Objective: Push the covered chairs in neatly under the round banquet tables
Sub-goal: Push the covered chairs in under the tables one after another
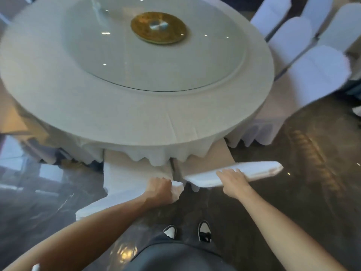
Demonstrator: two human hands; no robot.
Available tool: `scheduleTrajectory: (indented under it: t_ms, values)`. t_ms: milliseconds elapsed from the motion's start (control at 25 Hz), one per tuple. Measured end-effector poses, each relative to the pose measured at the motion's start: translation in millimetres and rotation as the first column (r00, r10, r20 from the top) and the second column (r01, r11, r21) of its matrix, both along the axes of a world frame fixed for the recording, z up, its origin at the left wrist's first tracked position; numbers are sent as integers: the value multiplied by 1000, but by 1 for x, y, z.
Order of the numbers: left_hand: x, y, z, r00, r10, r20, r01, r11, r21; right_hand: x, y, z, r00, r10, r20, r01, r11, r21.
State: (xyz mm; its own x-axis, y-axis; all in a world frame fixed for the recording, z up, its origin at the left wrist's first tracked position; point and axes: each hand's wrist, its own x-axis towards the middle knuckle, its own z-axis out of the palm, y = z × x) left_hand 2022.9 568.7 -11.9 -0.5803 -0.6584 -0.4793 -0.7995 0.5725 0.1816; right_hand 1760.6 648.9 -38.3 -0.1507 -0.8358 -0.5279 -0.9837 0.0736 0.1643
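A round banquet table point(58, 98) with a white cloth and a glass turntable stands in front of me. Two white-covered chairs sit side by side at its near edge, seats partly under the cloth. My left hand point(161, 189) grips the right end of the left chair's backrest top point(125, 192). My right hand point(233, 181) lies flat, fingers apart, on the top of the right chair's backrest point(259, 170). Both chair backs face me.
Several more white-covered chairs point(316, 75) stand around the table's right side. A gold disc point(158, 28) sits at the turntable's centre. Dark glossy floor point(302, 173) lies around me; my shoes point(187, 230) are just behind the two chairs.
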Motion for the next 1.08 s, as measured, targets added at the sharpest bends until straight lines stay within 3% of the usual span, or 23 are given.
scheduleTrajectory:
  t_ms: [280,480,800,1080]
  values:
    - [-4,16,-24,981,123,153,-113,991,-71,-28,-5,0,980,197,25,-198,979,43]
    - [-8,21,-29,969,188,159,-171,978,-116,-50,1,0,960,280,6,-280,958,66]
    - [-12,22,-34,977,165,136,-144,977,-155,-29,4,-4,964,266,25,-267,963,44]
    - [-9,19,-30,982,165,92,-155,982,-103,-31,-4,0,943,333,19,-333,939,84]
